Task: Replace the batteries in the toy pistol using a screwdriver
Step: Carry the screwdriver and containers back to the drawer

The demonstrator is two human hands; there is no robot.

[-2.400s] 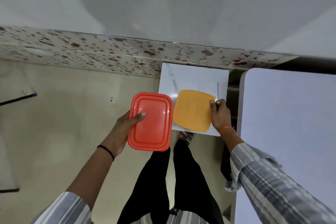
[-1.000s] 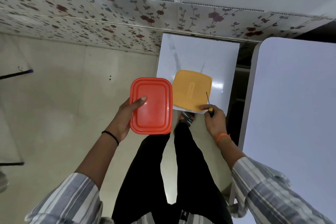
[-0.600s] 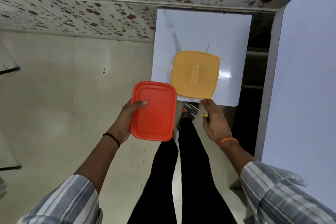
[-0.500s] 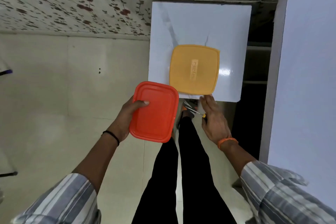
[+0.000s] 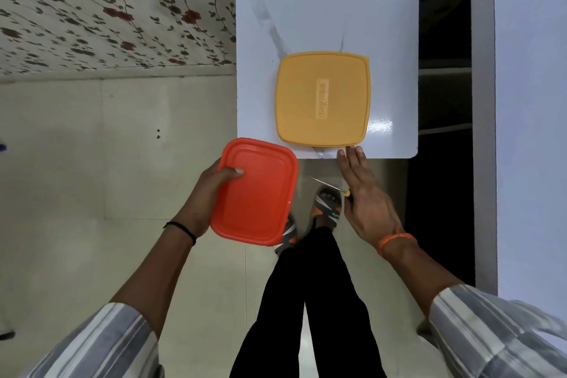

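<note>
barely begun: my left hand (image 5: pixel 211 193) grips the red box (image 5: pixel 254 192); my right hand (image 5: pixel 366 199), fingers extended, seemingly pinches the screwdriver (image 5: pixel 329 186); no pistol visible.

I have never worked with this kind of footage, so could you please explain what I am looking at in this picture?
There is no machine here: a person wears a camera on the head, looking down at both hands and legs. The left hand holds a red lidded container in the air. The right hand keeps a thin screwdriver tucked in its grip while its fingertips reach the near edge of a small white table. On that table lies a yellow lidded container. The toy pistol and batteries are not visible.
</note>
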